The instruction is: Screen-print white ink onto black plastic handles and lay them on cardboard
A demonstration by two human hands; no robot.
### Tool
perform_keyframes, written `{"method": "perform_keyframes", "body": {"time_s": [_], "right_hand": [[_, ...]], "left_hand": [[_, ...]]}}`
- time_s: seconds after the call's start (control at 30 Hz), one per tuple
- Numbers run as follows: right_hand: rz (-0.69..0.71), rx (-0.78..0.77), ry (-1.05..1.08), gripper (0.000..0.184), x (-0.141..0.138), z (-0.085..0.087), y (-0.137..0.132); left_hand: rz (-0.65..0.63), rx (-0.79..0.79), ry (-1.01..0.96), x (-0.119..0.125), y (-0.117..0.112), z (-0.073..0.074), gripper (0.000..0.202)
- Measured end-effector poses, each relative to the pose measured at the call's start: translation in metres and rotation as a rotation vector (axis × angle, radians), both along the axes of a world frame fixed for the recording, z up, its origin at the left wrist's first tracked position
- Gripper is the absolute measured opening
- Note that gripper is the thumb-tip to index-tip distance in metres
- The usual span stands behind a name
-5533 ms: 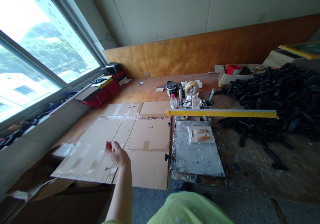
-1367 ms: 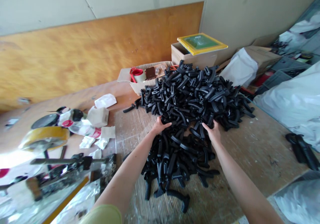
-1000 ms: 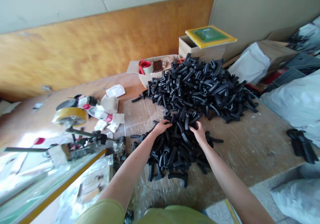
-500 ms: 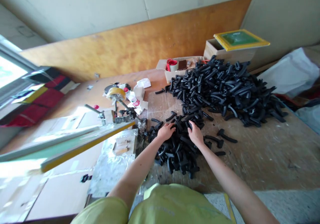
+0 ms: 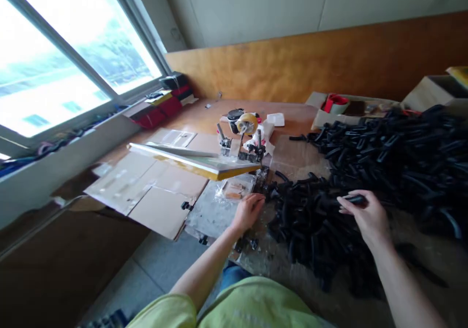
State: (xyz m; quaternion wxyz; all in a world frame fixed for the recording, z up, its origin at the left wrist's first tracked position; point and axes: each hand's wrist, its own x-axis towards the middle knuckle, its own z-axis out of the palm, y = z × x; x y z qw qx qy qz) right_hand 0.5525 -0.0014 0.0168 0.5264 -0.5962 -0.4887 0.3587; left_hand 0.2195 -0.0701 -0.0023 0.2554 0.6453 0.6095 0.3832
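In my right hand [image 5: 369, 217] a curved black plastic part [image 5: 355, 200] is pinched between thumb and fingers, above the near pile of similar black parts [image 5: 310, 225]. My left hand [image 5: 249, 212] is at the left edge of that pile, beside a grey metal plate [image 5: 210, 208]. Its fingers are curled together, and what they hold, if anything, is hidden. Just beyond the left hand, a small clear-edged fixture with orange-brown pieces [image 5: 234, 191] lies on the plate. A tilted screen frame with a yellow edge [image 5: 234, 172] hangs over the plate, held by a clamp [image 5: 258, 147].
A larger heap of black parts [image 5: 395, 152] spreads on the right. Behind it stands an open carton [image 5: 325, 119] with a red roll. Cardboard sheets [image 5: 168, 206] cover the table's left side. A tape roll [image 5: 247, 123] sits behind the clamp. A window [image 5: 73, 50] is at left.
The view has swung left, showing the window. My left hand has left the pile for the plate's edge. My right hand has lifted a black part up from the pile.
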Motion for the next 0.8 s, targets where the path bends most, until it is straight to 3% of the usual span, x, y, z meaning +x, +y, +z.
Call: {"method": "perform_keyframes", "body": {"time_s": [0.07, 0.13, 0.23, 0.33, 0.47, 0.6, 0.7, 0.8], "right_hand": [[0.132, -0.103, 0.175, 0.049, -0.063, 0.004, -0.008], [0.247, -0.203, 0.297, 0.050, -0.135, -0.003, -0.014], [0.295, -0.284, 0.390, 0.051, -0.237, -0.030, -0.014], [0.273, -0.336, 0.318, 0.049, -0.306, -0.059, -0.006], [0.226, -0.349, -0.108, 0.038, -0.336, -0.072, -0.001], [0.245, -0.164, -0.590, 0.029, -0.333, -0.052, -0.009], [0.297, -0.077, -0.862, 0.032, -0.334, -0.035, -0.017], [0.501, 0.069, -1.010, 0.043, -0.345, -0.032, -0.023]], "left_hand": [[0.092, -0.032, -0.055, -0.041, -0.012, -0.005, 0.030], [0.170, -0.052, -0.099, -0.086, -0.021, -0.013, 0.032], [0.270, -0.070, -0.125, -0.160, -0.034, -0.028, 0.036], [0.348, -0.132, -0.160, -0.235, -0.050, -0.046, 0.038], [0.471, -0.211, -0.211, -0.317, -0.071, -0.070, 0.045], [0.546, -0.230, -0.281, -0.352, -0.070, -0.077, 0.052], [0.525, -0.162, -0.399, -0.343, -0.050, -0.057, 0.052], [0.479, -0.006, -0.531, -0.316, -0.019, -0.009, 0.046]]}}
